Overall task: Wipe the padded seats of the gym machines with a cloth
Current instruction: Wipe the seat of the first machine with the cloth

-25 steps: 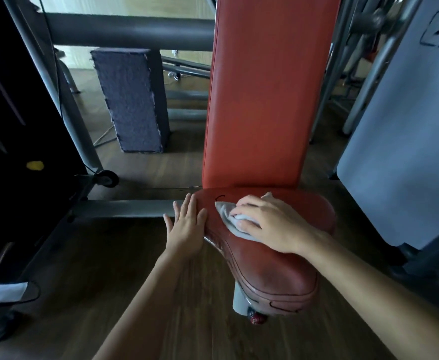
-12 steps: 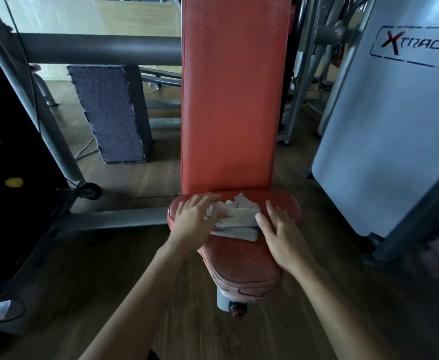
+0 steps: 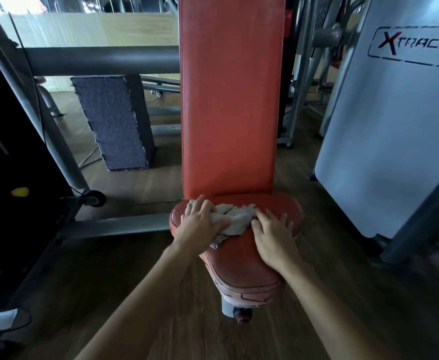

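A red padded seat (image 3: 241, 258) sits in front of me below a tall red backrest (image 3: 230, 100). A crumpled grey cloth (image 3: 235, 219) lies across the back of the seat. My left hand (image 3: 200, 224) presses flat on the cloth's left part, near the seat's left rear corner. My right hand (image 3: 273, 235) rests flat on the seat just right of the cloth, fingers spread, fingertips touching the cloth's edge.
A grey steel frame bar (image 3: 96, 58) and floor rail (image 3: 114, 227) run to the left. A dark weight stack (image 3: 2, 152) stands far left. A carpet-covered block (image 3: 114, 123) sits behind. A white machine shroud (image 3: 395, 120) stands close on the right. The floor is wood.
The cloth passed from my right hand to my left. My left hand moved from the seat's edge onto the cloth; my right hand came off it and lies flat beside it.
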Demonstrator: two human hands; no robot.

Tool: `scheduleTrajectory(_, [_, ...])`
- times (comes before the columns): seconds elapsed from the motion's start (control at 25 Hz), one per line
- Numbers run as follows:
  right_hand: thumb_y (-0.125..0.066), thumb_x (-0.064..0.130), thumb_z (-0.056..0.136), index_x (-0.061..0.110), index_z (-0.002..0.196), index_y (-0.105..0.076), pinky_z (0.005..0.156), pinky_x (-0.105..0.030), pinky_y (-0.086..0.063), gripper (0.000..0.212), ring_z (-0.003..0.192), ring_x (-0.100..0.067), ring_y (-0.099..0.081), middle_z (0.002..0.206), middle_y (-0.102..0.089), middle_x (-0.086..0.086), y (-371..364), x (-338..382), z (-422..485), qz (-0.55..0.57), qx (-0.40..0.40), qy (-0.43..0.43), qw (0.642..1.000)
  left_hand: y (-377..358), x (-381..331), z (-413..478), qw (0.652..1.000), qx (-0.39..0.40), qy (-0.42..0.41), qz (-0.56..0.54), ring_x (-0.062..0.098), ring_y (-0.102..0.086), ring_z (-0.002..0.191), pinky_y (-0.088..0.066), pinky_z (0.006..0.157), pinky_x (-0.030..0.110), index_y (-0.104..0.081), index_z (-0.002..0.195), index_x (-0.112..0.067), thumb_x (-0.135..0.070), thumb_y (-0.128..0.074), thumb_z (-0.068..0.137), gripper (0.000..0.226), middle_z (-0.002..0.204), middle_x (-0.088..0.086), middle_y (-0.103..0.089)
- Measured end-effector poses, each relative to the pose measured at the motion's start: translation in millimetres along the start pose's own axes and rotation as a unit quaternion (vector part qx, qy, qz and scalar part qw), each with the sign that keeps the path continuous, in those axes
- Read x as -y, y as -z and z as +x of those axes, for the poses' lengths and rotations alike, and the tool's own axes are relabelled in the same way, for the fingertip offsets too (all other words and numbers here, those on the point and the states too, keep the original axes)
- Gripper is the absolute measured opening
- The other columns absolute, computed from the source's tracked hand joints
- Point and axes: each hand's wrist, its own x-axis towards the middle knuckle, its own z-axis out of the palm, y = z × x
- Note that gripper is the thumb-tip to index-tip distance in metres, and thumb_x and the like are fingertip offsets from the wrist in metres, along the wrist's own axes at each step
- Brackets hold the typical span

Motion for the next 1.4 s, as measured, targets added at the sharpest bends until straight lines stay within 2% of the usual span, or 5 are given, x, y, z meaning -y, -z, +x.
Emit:
scheduleTrajectory(0.12, [-0.027,0.049,0.106,0.023,0.158,-0.028,0.123,-0.055,-0.001,0.059,0.152,-0.046,-0.005,0.165,-0.022,-0.012,-2.6,-0.7,1.4,-0.067,0.026,0.002,0.997,20.8,42.2,28.5,0.998,0.025,0.038,0.052,0.031,-0.02,0.147,-0.028,0.117,0.055,-0.039,0.144,-0.034,-0.046,-0.058,0.096,0.053,0.161,0.009,-0.016])
scheduleTrajectory(0.28, [-0.022,0.057,0.104,0.026,0.16,-0.017,0.122,-0.055,0.007,0.064,0.154,-0.039,0.006,0.168,-0.007,-0.009,-4.2,1.4,7.7,-0.132,0.07,0.014,0.989,22.7,38.0,53.8,0.994,0.019,0.11,0.017,0.02,-0.053,0.119,-0.046,0.096,0.037,-0.065,0.12,-0.03,-0.056,-0.062,0.087,0.042,0.129,-0.004,-0.056])
scheduleTrajectory(0.56, [-0.023,0.057,0.103,0.031,0.16,-0.014,0.123,-0.051,0.008,0.064,0.155,-0.031,0.007,0.169,-0.003,-0.002,-7.6,-2.2,12.6,-0.142,0.06,0.011,0.988,22.7,73.2,56.0,0.986,-0.022,0.002,0.163,0.026,-0.036,0.138,-0.039,0.109,0.047,-0.028,0.153,-0.049,-0.045,-0.045,0.103,0.053,0.154,-0.004,-0.036])
scheduleTrajectory(0.84, [-0.025,0.056,0.103,0.033,0.16,-0.017,0.124,-0.05,0.007,0.062,0.155,-0.028,0.007,0.169,-0.005,0.0,-9.2,-1.4,12.6,-0.122,0.052,0.003,0.991,8.8,71.0,18.9,0.983,-0.038,-0.172,0.055,0.01,-0.04,0.137,-0.03,0.11,0.026,-0.062,0.135,-0.036,-0.045,-0.051,0.101,0.036,0.146,-0.01,-0.052])
scheduleTrajectory(1.4, [-0.026,0.055,0.103,0.033,0.16,-0.016,0.124,-0.05,0.007,0.062,0.155,-0.028,0.007,0.169,-0.004,0.0,-5.7,2.4,11.3,-0.125,0.052,0.011,0.991,9.1,73.5,43.1,0.974,0.002,-0.224,0.024,-0.001,-0.053,0.123,-0.041,0.104,0.022,-0.071,0.124,-0.035,-0.055,-0.049,0.093,0.043,0.13,-0.016,-0.064])
